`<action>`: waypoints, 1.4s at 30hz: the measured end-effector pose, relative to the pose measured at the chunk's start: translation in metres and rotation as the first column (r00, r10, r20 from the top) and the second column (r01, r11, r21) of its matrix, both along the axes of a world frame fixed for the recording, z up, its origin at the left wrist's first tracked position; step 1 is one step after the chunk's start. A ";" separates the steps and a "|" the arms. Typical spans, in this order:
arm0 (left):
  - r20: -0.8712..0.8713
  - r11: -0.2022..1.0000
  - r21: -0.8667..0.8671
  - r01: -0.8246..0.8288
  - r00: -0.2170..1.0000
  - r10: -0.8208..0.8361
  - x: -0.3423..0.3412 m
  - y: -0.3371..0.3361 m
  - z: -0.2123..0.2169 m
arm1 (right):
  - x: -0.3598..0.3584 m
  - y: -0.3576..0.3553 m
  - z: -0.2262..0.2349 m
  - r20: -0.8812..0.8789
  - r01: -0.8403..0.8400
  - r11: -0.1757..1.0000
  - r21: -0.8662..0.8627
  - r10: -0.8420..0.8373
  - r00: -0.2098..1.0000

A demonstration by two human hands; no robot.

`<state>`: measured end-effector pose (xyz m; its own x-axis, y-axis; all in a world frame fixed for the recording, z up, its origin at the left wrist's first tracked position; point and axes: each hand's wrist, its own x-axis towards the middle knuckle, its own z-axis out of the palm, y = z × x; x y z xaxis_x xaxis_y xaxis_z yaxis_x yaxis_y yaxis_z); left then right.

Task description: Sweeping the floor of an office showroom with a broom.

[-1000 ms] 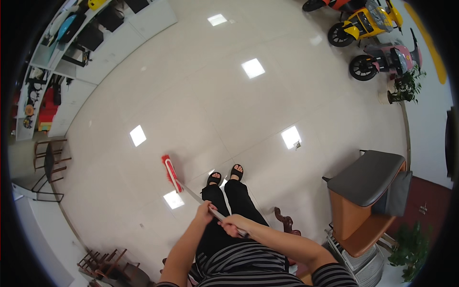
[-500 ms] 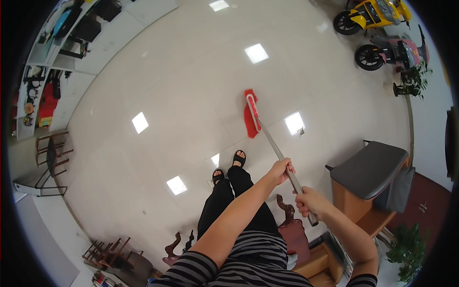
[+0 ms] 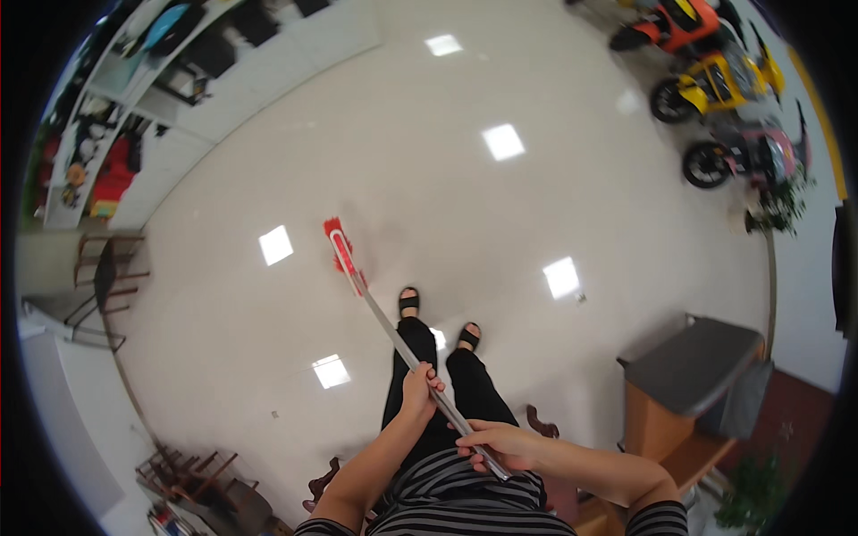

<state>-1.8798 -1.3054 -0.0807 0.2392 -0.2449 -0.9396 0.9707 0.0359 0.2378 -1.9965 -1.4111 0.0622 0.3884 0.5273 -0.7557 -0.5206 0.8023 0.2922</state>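
A flat mop (image 3: 386, 323) with a grey metal pole slants from my waist out to the floor ahead on the left. Its red fringed head (image 3: 344, 255), set in a white and red frame, rests on the pale tiles beyond my feet. Partway down the pole my left hand (image 3: 419, 390) is wrapped round it. Close to the pole's top end, in front of my striped shirt, my right hand (image 3: 493, 446) grips it too, some fingers curled underneath. My feet in black sandals (image 3: 408, 302) stand apart just right of the mop head.
White shelving (image 3: 179, 134) with bags and boxes lines the far left. Several scooters (image 3: 715, 85) and a potted plant (image 3: 776, 210) stand along the right. A wooden cabinet with a grey top (image 3: 693, 366) is at near right. Wooden chairs (image 3: 107, 281) stand at the left wall.
The mop head has swept left across the floor, and both hands have swung left with the pole toward my body's middle. My feet have stepped, and the view has shifted.
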 end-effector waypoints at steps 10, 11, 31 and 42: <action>0.070 0.932 0.105 -0.346 0.938 0.340 0.221 0.107 -0.108 | 0.261 0.075 -0.168 0.046 -0.027 0.935 0.355 0.012 0.999; 0.015 0.928 0.171 -0.332 0.942 0.335 0.239 0.088 -0.112 | 0.277 0.069 -0.190 -0.004 -0.010 0.942 0.335 0.012 1.000; -0.190 0.678 -0.594 0.433 0.743 -0.642 0.090 -0.181 -0.019 | 0.173 -0.116 0.047 -0.518 -0.341 0.759 -0.555 0.006 0.855; -0.098 0.913 -0.060 0.404 0.907 -0.409 0.207 -0.052 -0.035 | 0.221 -0.077 -0.042 -0.041 0.153 0.987 0.040 -0.152 0.988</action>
<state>-1.6726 -1.3574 -0.1162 0.0109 -0.3357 -0.9419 0.9224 -0.3603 0.1391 -1.7754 -1.4885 0.0204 0.4380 0.4963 -0.7496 -0.3810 0.8577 0.3453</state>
